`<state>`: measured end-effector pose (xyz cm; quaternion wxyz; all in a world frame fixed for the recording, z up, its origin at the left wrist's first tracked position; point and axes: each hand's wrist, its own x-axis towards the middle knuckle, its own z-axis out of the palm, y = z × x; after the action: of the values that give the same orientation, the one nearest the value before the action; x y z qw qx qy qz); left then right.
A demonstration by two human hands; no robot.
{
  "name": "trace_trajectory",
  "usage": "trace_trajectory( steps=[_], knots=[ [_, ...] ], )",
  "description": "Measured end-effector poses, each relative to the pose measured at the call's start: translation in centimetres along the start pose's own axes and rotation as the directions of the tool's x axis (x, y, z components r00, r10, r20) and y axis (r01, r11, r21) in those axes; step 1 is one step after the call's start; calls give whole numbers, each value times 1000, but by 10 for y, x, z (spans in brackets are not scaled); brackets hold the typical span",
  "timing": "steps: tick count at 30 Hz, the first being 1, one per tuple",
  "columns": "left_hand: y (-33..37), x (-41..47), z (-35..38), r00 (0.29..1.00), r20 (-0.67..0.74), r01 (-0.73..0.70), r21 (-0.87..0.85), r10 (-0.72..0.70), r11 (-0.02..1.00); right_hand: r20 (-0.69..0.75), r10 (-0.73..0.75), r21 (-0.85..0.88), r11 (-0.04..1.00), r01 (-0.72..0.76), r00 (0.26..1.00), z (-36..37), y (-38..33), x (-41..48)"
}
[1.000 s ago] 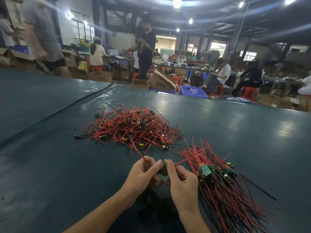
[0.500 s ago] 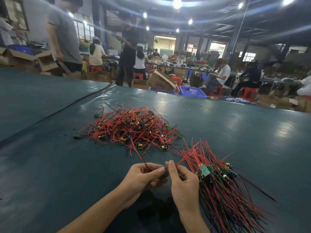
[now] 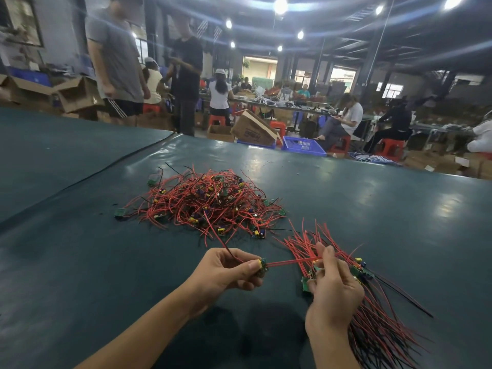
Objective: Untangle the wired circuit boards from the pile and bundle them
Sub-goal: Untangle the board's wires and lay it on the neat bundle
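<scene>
A tangled pile [image 3: 210, 202] of small green circuit boards with red and black wires lies on the dark green table [image 3: 80, 262] ahead of me. My left hand [image 3: 226, 270] pinches one small circuit board [image 3: 262, 266]. Its red wire [image 3: 290, 262] runs taut to the right, where my right hand [image 3: 332, 283] pinches it between thumb and finger. A straightened bundle [image 3: 372, 302] of wired boards lies under and beyond my right hand, its wires fanning toward the lower right.
The table's far edge [image 3: 319, 155] runs across the view. Behind it stand cardboard boxes [image 3: 253, 127], a blue basket [image 3: 303, 146] and red stools. Two people stand at the back left [image 3: 117, 62]; others sit at benches. A seam [image 3: 106, 169] crosses the table at the left.
My hands were together on the board; now they have moved apart, the right sliding along the red wire to the right and pulling it straight. People in the background have walked rightward.
</scene>
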<state>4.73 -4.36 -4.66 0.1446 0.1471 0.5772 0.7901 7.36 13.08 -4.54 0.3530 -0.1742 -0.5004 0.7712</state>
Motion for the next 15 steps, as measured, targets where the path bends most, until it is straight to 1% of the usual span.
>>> trace_trajectory(
  steps=[4, 7, 9, 12, 15],
  knots=[
    [1, 0, 0, 1000, 11, -16, 4, 16, 1000, 10, -50, 25, 998, 50, 999, 3, -4, -4],
    [0, -2, 0, 1000, -11, -27, -10, 27, 1000, 71, -58, -28, 998, 60, 996, 5, -2, -7],
    [0, -1, 2, 998, -42, -40, -28, 39, 999, 160, -112, -83, 988, 127, 981, 9, 1, -15],
    [-1, -2, 4, 998, -38, -44, -27, 43, 999, 333, -192, -177, 949, 262, 923, 16, 8, -32],
    [-1, -5, 6, 999, 3, -47, 26, 47, 999, 400, -174, -226, 933, 281, 900, 19, 17, -39]
  ],
)
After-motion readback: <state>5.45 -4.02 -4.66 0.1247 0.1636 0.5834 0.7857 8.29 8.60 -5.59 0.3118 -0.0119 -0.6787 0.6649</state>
